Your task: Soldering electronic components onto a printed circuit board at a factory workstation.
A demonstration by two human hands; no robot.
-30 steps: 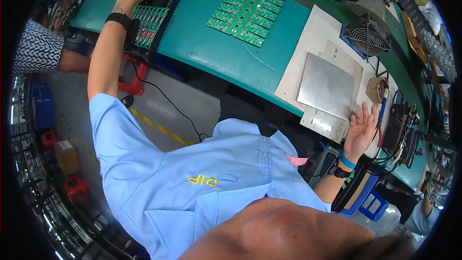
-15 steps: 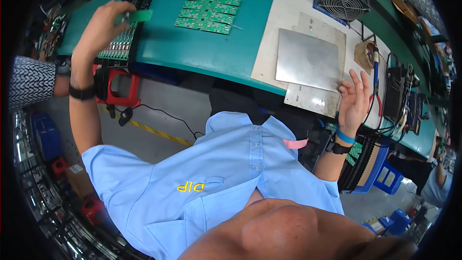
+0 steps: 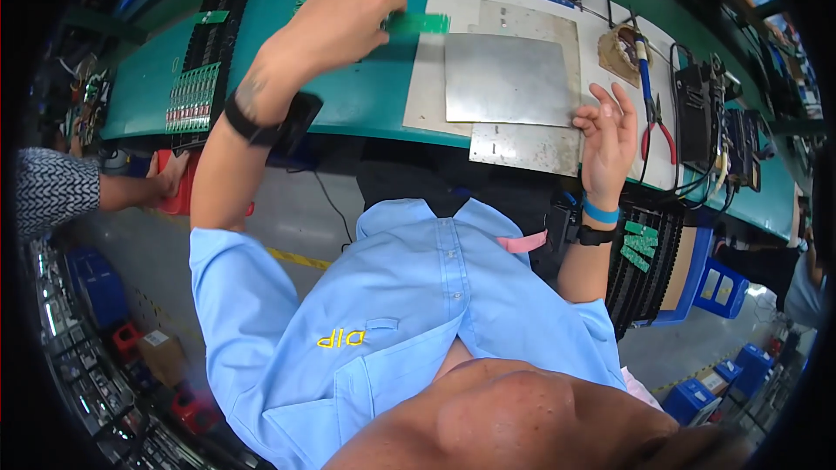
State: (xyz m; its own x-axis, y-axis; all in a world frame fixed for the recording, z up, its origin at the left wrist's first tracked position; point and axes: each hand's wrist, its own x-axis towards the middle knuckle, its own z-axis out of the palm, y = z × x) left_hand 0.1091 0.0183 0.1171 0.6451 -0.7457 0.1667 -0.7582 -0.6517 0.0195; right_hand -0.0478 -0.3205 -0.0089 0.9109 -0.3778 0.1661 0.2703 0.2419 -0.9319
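Left hand grips a green board.
Right hand open, fingers spread, resting at the metal plate's edge.

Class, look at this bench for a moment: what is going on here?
A person in a blue shirt stands at a green workbench. The left hand holds a small green circuit board above the bench, next to a metal plate. The right hand rests open at the plate's right edge. More boards sit in a rack to the left.
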